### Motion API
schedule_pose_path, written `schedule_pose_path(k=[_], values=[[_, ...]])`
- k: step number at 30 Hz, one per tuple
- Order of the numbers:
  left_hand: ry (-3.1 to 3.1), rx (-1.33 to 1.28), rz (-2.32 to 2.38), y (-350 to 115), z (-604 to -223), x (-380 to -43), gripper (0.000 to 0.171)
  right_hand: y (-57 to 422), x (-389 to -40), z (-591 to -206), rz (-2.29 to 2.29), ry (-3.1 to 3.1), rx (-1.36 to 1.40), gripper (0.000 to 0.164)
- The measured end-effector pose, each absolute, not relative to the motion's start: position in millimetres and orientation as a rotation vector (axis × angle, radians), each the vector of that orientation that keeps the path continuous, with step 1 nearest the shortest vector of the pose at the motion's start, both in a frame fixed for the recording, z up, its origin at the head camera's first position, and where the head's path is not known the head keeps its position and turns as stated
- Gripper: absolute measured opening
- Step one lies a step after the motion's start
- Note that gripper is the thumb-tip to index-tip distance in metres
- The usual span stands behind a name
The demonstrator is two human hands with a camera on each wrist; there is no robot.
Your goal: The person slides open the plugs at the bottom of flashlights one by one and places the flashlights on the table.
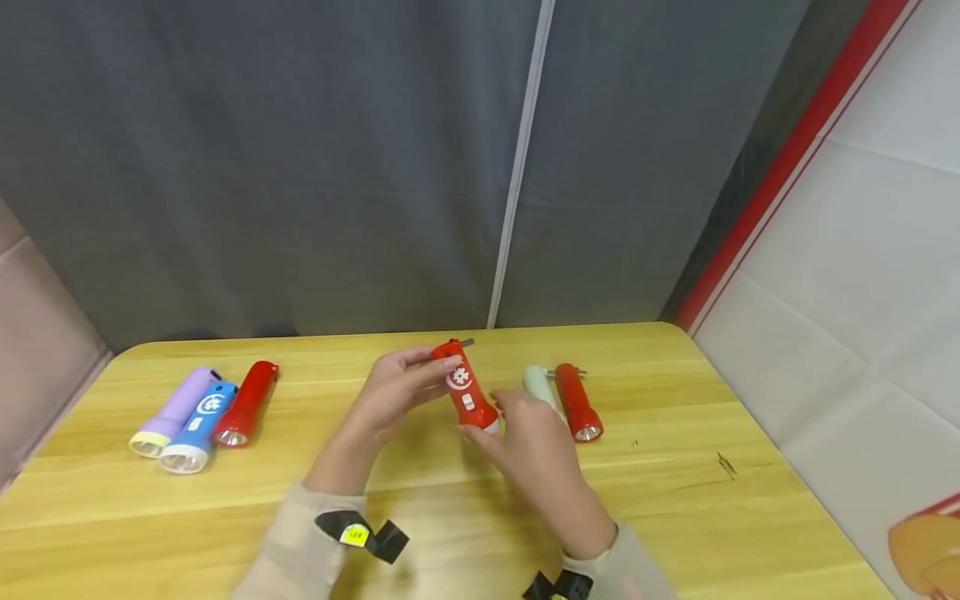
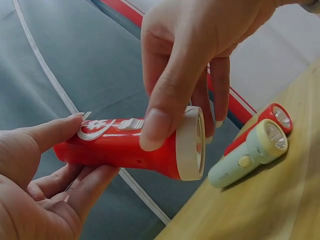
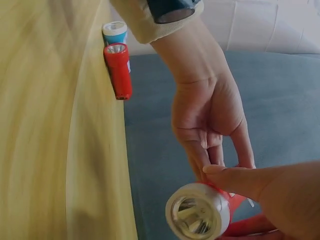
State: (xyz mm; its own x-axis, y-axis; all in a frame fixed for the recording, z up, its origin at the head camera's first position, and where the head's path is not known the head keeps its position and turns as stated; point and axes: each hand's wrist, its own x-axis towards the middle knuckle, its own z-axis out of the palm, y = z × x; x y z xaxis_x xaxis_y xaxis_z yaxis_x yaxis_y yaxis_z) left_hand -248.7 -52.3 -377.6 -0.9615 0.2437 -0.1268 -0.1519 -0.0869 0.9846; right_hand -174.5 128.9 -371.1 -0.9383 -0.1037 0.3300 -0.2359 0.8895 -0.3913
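A red flashlight (image 1: 467,390) with a white flower mark, a white slide switch and a white lens ring is held above the table, tilted. My left hand (image 1: 397,387) grips its tail end between thumb and fingers. Flat metal prongs (image 1: 467,342) stick out at that tail. My right hand (image 1: 536,437) pinches the lens end, its thumb near the switch in the left wrist view. The lens (image 3: 194,215) faces the right wrist camera. Just beyond my right hand lie a pale green flashlight (image 1: 537,383), partly hidden, and a second red flashlight (image 1: 576,403).
On the left of the wooden table (image 1: 660,533), a purple flashlight (image 1: 182,406), a blue one (image 1: 201,427) and another red one (image 1: 249,402) lie close together. A grey curtain (image 1: 300,167) hangs behind the far edge, and a white wall panel (image 1: 847,292) stands at the right.
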Motion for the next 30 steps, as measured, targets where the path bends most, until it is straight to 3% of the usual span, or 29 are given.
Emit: schedule_pose_path(k=[17, 30], values=[[1.880, -0.053, 2.157, -31.6, -405.1, -257.4, 0.047, 131.0, -183.5, -384.0, 0.664, -2.875, 0.182, 0.032], [1.907, -0.137, 2.152, -19.6, -428.0, -258.9, 0.050, 130.2, -182.8, -393.7, 0.569, -2.948, 0.119, 0.038]])
